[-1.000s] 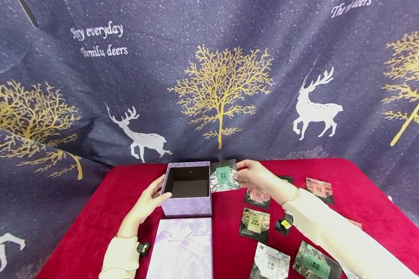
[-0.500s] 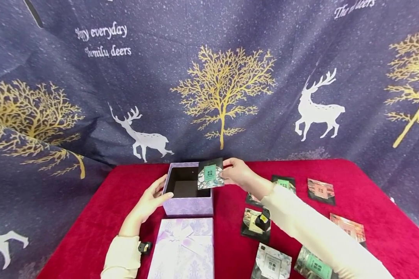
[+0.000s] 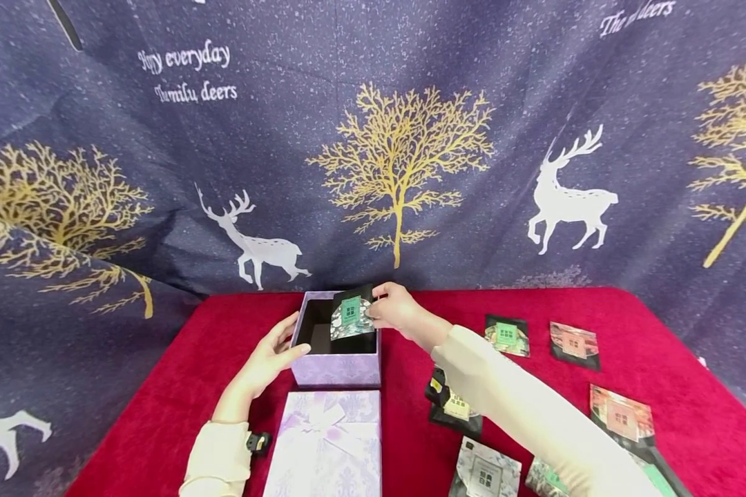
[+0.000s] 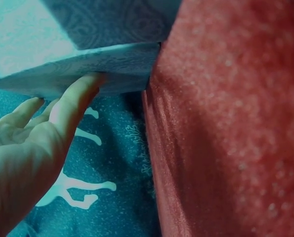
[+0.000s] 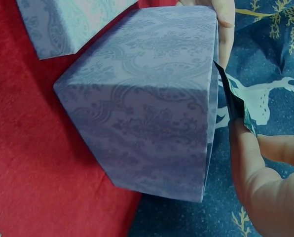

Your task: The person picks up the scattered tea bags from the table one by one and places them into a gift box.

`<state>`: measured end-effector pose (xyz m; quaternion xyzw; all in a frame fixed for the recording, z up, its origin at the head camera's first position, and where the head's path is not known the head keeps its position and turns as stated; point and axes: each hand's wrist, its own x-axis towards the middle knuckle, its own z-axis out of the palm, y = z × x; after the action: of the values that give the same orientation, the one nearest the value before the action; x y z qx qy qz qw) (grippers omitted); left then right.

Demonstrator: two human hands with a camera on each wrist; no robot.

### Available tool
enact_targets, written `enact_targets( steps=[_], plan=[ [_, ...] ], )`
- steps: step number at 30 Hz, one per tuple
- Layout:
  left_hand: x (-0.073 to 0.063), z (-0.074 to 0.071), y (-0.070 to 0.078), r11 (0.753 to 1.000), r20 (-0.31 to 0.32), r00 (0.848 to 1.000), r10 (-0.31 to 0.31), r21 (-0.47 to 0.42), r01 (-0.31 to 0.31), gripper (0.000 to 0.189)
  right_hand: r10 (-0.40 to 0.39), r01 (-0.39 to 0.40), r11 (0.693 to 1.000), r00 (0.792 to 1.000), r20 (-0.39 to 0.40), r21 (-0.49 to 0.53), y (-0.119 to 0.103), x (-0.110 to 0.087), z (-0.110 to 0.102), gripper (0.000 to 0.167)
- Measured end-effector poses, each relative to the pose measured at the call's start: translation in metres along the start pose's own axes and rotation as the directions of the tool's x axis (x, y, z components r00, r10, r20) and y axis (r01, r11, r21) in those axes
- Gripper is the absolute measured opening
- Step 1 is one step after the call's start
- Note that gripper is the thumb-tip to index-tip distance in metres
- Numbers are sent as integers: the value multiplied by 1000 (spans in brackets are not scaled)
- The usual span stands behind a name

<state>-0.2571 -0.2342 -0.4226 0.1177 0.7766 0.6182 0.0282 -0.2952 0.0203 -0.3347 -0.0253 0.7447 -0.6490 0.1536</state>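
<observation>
My right hand (image 3: 398, 310) pinches a black tea packet (image 3: 351, 314) with a green label by its right edge. The packet is tilted over the opening of a lilac patterned box (image 3: 336, 371), and the right wrist view has the packet (image 5: 237, 101) edge-on at the rim. At the box's left side, my left hand (image 3: 269, 357) holds it, with the thumb at the front left corner and the fingers along the left wall. Thumb and fingers of the left hand (image 4: 48, 128) meet the box wall in the left wrist view. Part of the dark interior is hidden behind the packet.
A lilac lid (image 3: 326, 435) with a bow lies in front of the box. Several tea packets lie on the red cloth to the right, among them a green-labelled packet (image 3: 506, 335), a red one (image 3: 575, 344) and a white one (image 3: 486, 473). A printed curtain (image 3: 447, 103) hangs behind.
My right hand has moved left with the tea packet, from beside the box to over its opening, and the packet has tilted. The left hand has stayed on the box.
</observation>
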Motion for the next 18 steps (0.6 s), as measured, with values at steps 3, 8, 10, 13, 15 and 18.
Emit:
enact_targets(
  steps=[3,8,10,13,15,18],
  plan=[
    [0,0,1,1000,-3,1000,6,1,-6,70,8,-8,1000,1000,-6,2,-1,4,6,45],
    [-1,1,0,1000,-7,1000,16,-2,-16,70,-32,31,999,999,10,25,13,27,14,41],
    [-1,1,0,1000,-10,1000,12,0,-12,69,-43,42,999,998,40,34,22,40,17,42],
    [-1,1,0,1000,-9,1000,7,7,-6,70,-37,33,998,996,82,58,28,44,22,44],
    [-1,1,1,1000,-10,1000,0,13,0,69,5,-7,1000,997,83,29,22,34,27,45],
    [-1,0,1,1000,-11,1000,-10,23,10,69,27,-26,1000,997,74,-16,15,18,30,44]
  ],
)
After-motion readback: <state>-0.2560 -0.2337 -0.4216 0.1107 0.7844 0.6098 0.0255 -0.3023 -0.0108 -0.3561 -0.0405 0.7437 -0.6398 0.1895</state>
